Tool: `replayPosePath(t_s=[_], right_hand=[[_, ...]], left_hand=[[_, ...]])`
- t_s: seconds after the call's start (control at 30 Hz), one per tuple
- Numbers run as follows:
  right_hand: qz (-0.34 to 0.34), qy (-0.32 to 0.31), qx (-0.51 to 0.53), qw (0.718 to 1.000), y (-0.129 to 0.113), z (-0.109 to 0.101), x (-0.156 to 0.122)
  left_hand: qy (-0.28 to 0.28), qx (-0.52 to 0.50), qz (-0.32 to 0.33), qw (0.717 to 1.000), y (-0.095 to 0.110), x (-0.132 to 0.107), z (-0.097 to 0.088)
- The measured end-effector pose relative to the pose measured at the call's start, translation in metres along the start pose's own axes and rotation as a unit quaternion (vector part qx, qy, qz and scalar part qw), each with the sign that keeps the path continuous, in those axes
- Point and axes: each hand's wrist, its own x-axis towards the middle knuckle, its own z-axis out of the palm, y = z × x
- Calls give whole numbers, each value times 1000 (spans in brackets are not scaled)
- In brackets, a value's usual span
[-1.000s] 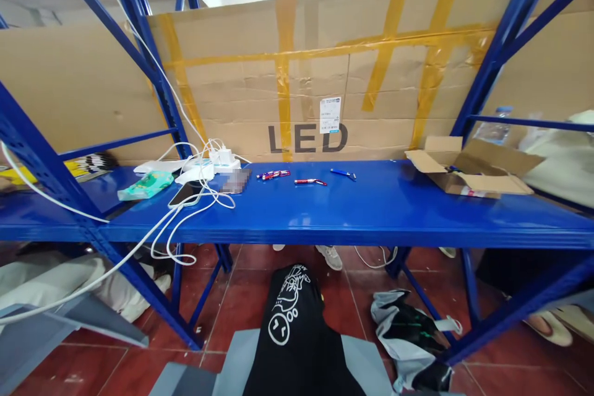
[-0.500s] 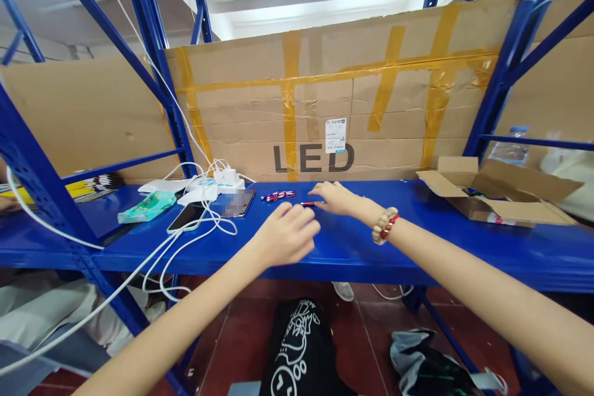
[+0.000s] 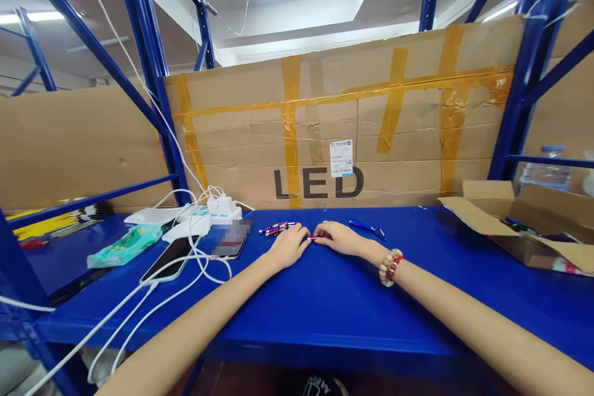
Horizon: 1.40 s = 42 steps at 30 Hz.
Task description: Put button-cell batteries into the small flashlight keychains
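A thin red pen [image 3: 312, 238] lies low over the blue shelf, between my two hands. My right hand [image 3: 338, 239], with a beaded bracelet on its wrist, is closed around one end, and its fingers cover most of the pen. At the other end my left hand [image 3: 288, 247] is closed, thumb and fingertips pinching the pale tip. Just behind the left hand, several purple and red pens [image 3: 275, 229] lie together, partly hidden by it. A blue pen [image 3: 366, 228] rests on the shelf to the right, behind my right hand.
An open cardboard box [image 3: 524, 235] with pens inside stands at the right. To the left lie a phone [image 3: 171, 260], a second phone [image 3: 234, 247], a white power strip [image 3: 225, 213], tangled white cables and a green packet [image 3: 127, 246]. A cardboard wall [image 3: 250, 148] closes the back.
My left hand has moved forward to meet the right hand at the red pen. The view has tilted up and come closer to the shelf. The blue pen now shows behind my right hand.
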Motion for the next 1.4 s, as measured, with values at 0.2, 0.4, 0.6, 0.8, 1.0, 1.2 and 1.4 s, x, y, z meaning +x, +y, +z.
replayPosePath(t_s=[0.2,0.4,0.6,0.8,1.0,1.2,1.4], right_hand=[[20,44,78,996,13,11,0],[54,53,117,990,14,12,-1],[45,70,133,988,9,9,-6],[51,67,105,991,6,8,-11],[25,22,56,998,-1,1,-17],[17,16,55,998,-3,-2,-18],[23,28,82,996,0,0,-17]], left_hand=[[-3,-38,37,999,-9,22,4],[21,-86,53,995,-10,30,5],[97,-316,-61,942,5,24,9],[52,-432,-117,893,8,25,7],[40,-374,-97,921,3,22,8],[47,-361,-95,926,0,21,7],[35,-379,-85,921,-2,20,6]])
